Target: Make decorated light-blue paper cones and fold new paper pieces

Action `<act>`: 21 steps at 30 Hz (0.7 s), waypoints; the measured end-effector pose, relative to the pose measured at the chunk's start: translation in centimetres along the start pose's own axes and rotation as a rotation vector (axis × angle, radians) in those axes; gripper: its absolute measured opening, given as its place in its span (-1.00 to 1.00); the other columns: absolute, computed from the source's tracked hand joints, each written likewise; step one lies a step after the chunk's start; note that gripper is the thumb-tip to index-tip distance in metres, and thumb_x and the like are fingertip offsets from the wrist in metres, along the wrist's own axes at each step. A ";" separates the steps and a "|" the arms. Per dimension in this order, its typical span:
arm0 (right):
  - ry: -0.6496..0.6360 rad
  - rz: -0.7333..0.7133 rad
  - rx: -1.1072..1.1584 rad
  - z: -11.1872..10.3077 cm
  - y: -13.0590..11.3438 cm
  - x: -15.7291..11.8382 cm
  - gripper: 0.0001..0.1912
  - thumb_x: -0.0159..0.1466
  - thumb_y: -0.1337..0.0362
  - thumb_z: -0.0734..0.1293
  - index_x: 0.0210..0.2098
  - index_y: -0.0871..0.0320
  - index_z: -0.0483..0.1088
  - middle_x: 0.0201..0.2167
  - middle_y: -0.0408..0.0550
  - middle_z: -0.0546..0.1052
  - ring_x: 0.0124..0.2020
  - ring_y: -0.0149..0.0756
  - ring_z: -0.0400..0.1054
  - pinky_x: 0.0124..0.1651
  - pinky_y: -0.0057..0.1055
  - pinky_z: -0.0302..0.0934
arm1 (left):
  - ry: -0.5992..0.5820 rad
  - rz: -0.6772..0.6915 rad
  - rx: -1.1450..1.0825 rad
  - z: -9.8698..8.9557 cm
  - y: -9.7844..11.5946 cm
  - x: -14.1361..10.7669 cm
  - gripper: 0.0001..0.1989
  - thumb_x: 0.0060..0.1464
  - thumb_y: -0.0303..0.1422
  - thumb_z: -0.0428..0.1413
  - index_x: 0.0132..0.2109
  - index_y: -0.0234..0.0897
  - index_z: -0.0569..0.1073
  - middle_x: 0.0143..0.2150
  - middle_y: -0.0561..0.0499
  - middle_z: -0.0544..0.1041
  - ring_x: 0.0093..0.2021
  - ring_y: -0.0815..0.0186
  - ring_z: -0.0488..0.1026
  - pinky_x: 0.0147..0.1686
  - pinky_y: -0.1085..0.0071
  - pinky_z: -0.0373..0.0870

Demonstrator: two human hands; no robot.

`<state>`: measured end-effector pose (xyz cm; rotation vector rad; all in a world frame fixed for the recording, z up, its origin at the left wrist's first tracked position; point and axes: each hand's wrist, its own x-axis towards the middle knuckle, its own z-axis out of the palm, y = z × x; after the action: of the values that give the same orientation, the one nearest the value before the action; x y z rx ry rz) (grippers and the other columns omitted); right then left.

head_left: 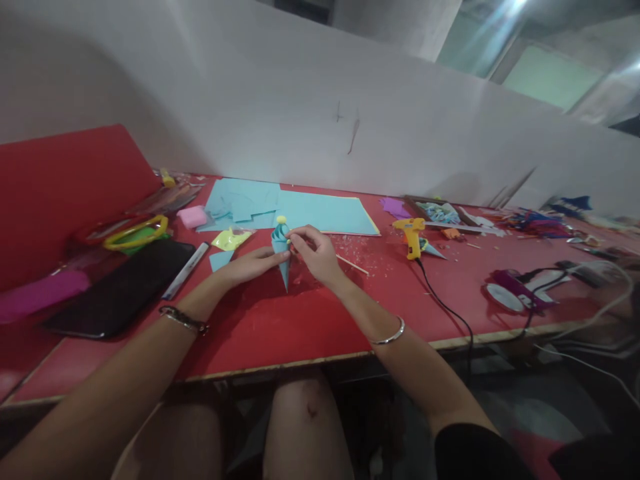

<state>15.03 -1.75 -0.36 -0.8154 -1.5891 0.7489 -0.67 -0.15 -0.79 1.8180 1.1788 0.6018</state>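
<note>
A light-blue paper cone (282,257) points downward over the red table, with curled blue strips and a small yellow ball (281,220) at its top. My left hand (257,264) grips the cone from the left, thumb across its front. At the cone's upper right edge, my right hand (315,252) has its thumb and index finger pinched together. A speck of yellow shows by those fingertips, too small to name. Behind the cone lie light-blue paper sheets (325,212). A yellow packet (231,238) and a blue paper scrap (221,261) lie beside my left hand.
Right of my hands are a thin wooden stick (353,265), a yellow glue gun (413,238) with a black cord, and another blue cone (433,249). A marker (185,271) and a black case (125,287) lie left. The table's front edge (280,366) runs above my knees.
</note>
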 end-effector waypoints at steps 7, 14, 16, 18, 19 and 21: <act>-0.018 -0.043 -0.022 0.0 0.4 0.1 -0.91 0.09 0.23 0.27 -0.43 0.10 0.33 -0.44 -0.17 0.38 -0.39 -0.44 0.28 -0.27 -0.42 0.24 | 0.030 -0.040 0.030 0.1 0.6 -0.2 -0.44 -0.28 0.14 0.01 -0.28 -0.17 0.51 -0.18 0.04 0.52 -0.07 0.05 0.34 -0.02 0.24 0.24; -0.014 -0.030 -0.005 0.0 0.1 0.0 -0.88 0.11 0.19 0.25 -0.44 0.11 0.33 -0.43 -0.16 0.39 -0.38 -0.44 0.29 -0.29 -0.43 0.23 | 0.005 -0.005 0.004 0.1 0.6 -0.1 -0.44 -0.25 0.14 -0.01 -0.25 -0.16 0.51 -0.15 0.05 0.52 -0.06 0.07 0.34 -0.01 0.26 0.23; -0.011 -0.011 0.004 0.0 0.0 0.0 -0.88 0.12 0.20 0.23 -0.44 0.11 0.34 -0.42 -0.16 0.39 -0.38 -0.44 0.29 -0.30 -0.44 0.23 | -0.007 0.003 -0.006 0.1 0.5 -0.1 -0.46 -0.24 0.13 -0.01 -0.25 -0.15 0.51 -0.16 0.05 0.52 -0.05 0.08 0.34 -0.01 0.27 0.22; -0.009 -0.003 0.007 0.0 0.0 0.0 -0.89 0.13 0.22 0.23 -0.44 0.11 0.34 -0.41 -0.16 0.39 -0.39 -0.45 0.29 -0.31 -0.45 0.23 | -0.007 0.003 -0.006 0.1 0.5 -0.1 -0.47 -0.23 0.13 0.00 -0.25 -0.14 0.51 -0.14 0.06 0.52 -0.04 0.08 0.34 0.00 0.27 0.21; -0.009 -0.007 0.008 0.0 0.1 0.0 -0.90 0.12 0.22 0.23 -0.44 0.11 0.34 -0.41 -0.16 0.39 -0.39 -0.45 0.28 -0.31 -0.46 0.23 | -0.004 0.000 -0.003 0.0 0.4 -0.1 -0.47 -0.23 0.13 0.00 -0.24 -0.14 0.51 -0.14 0.06 0.51 -0.04 0.08 0.34 0.01 0.27 0.21; -0.010 -0.020 0.003 0.0 0.2 0.0 -0.91 0.11 0.24 0.24 -0.44 0.11 0.34 -0.42 -0.17 0.39 -0.38 -0.45 0.28 -0.29 -0.46 0.22 | 0.000 -0.009 0.007 0.0 0.4 -0.1 -0.45 -0.24 0.13 0.00 -0.24 -0.15 0.51 -0.13 0.05 0.51 -0.03 0.06 0.33 0.01 0.27 0.21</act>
<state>15.05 -1.60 -0.52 -0.7938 -1.6017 0.7424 -0.50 -0.33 -0.42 1.8173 1.1899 0.5929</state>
